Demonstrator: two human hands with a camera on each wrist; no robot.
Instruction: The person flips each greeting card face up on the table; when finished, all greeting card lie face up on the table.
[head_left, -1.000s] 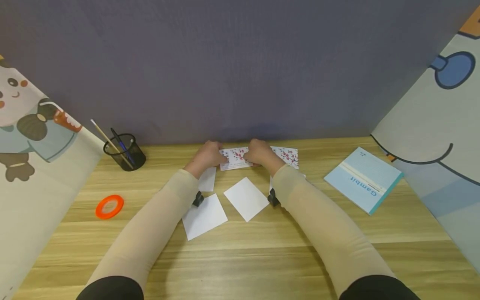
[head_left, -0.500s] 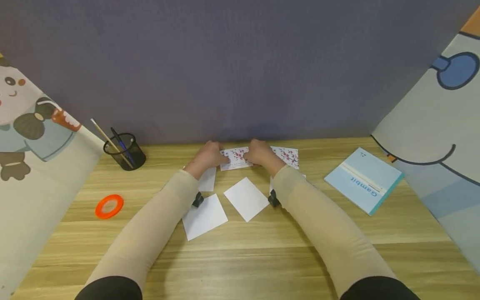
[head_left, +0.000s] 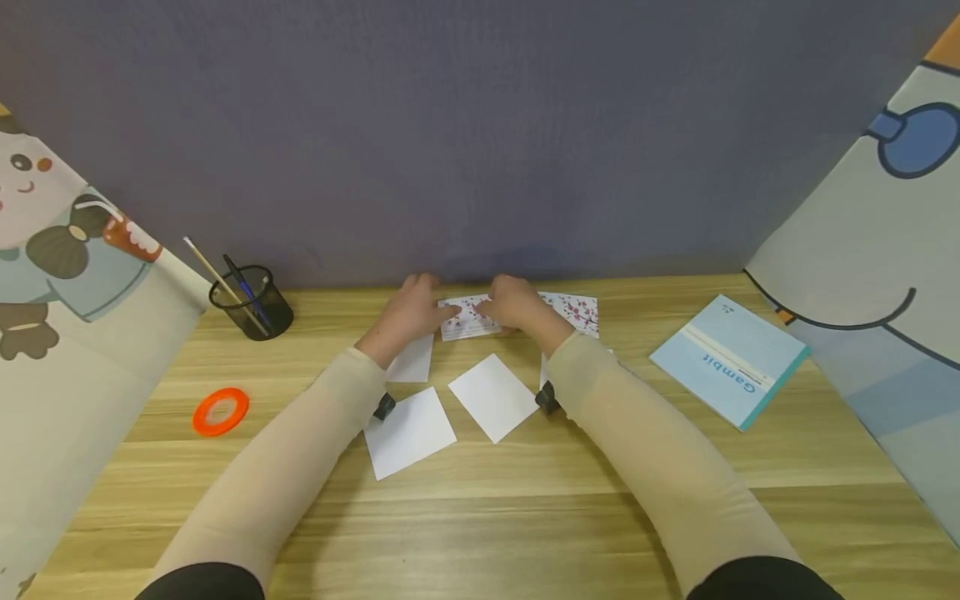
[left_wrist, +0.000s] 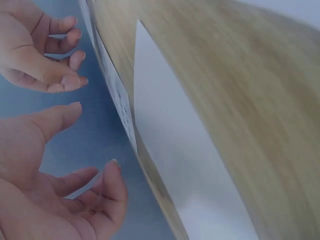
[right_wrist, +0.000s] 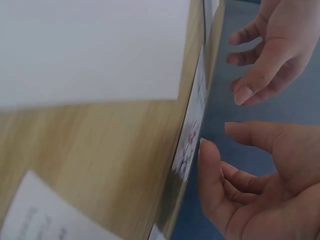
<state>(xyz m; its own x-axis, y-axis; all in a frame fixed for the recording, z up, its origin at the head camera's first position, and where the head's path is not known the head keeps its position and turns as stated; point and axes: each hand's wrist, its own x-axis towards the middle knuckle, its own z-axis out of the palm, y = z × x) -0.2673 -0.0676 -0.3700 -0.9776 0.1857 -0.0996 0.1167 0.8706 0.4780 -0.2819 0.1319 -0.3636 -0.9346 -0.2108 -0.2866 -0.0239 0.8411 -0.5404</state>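
Note:
A flower-patterned card lies at the back of the wooden desk, against the purple wall. Both hands hover at it. My left hand is at its left end and my right hand at its middle. In the left wrist view my left hand has its fingers loosely spread and holds nothing, with the card's edge just beside it. The right wrist view shows my right hand likewise relaxed and empty, next to the card. A second patterned card lies to the right.
Three white paper squares lie in front of the cards. A light blue notebook is at the right, a black pen cup at the back left, and an orange tape roll at the left. Cartoon panels flank the desk.
Both hands have eased off the patterned card and opened their fingers. The left forearm has swung a little to the left.

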